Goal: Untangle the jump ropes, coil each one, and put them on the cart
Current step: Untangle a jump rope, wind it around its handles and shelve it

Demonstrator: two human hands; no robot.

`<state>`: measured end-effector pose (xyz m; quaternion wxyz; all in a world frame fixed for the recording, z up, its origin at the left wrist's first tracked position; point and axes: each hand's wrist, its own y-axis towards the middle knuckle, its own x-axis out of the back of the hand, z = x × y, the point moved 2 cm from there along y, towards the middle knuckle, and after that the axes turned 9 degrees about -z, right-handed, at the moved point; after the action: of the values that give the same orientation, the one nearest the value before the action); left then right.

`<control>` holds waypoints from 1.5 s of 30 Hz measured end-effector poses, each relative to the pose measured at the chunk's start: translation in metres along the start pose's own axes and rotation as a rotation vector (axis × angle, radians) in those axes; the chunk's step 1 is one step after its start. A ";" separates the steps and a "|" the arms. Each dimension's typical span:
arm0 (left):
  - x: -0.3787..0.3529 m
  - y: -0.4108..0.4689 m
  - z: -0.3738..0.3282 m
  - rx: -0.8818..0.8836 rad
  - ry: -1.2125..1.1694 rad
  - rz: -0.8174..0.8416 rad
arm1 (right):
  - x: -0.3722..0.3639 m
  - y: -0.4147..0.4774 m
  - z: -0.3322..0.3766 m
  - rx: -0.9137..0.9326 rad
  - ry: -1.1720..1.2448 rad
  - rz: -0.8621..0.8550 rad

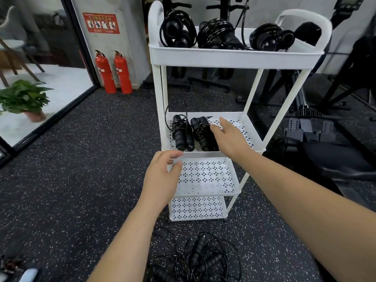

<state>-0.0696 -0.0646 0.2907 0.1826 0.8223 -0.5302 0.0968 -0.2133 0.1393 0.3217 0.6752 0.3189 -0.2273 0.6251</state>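
Note:
A white tiered cart (234, 58) stands on the gym floor. Its top tray holds three coiled black jump ropes (218, 35). On the second shelf (252, 137) lie two more wrapped ropes: a left bundle (182, 133) and a right bundle (203, 133). My right hand (230, 137) reaches over that shelf with straight fingers, its thumb touching the right bundle. In front of the shelf's near edge my left hand (164, 176) hovers, fingers relaxed and holding nothing. A tangled pile of black ropes (199, 259) lies on the floor below the cart.
Two red fire extinguishers (114, 72) stand by the wall at the left, beside a glass partition and a potted plant (24, 98). Black exercise machines (325, 119) crowd the space behind and right of the cart. The two lower shelves (205, 178) are bare.

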 end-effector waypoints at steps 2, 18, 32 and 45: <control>-0.002 -0.003 -0.001 0.052 -0.041 0.013 | 0.005 -0.014 -0.001 0.062 0.013 -0.070; -0.127 -0.133 0.176 0.402 0.355 0.472 | -0.066 -0.238 -0.178 0.031 -0.076 0.208; -0.217 -0.178 0.377 0.557 0.691 0.432 | -0.158 -0.262 -0.344 -0.233 -0.323 0.522; -0.236 -0.174 0.401 0.529 0.824 0.503 | -0.183 -0.272 -0.374 -0.383 -0.225 0.508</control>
<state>-0.0240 0.0362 -0.1934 0.1333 0.5820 -0.5526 0.5815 0.0002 0.2750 -0.1064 0.5160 0.1865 -0.4859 0.6803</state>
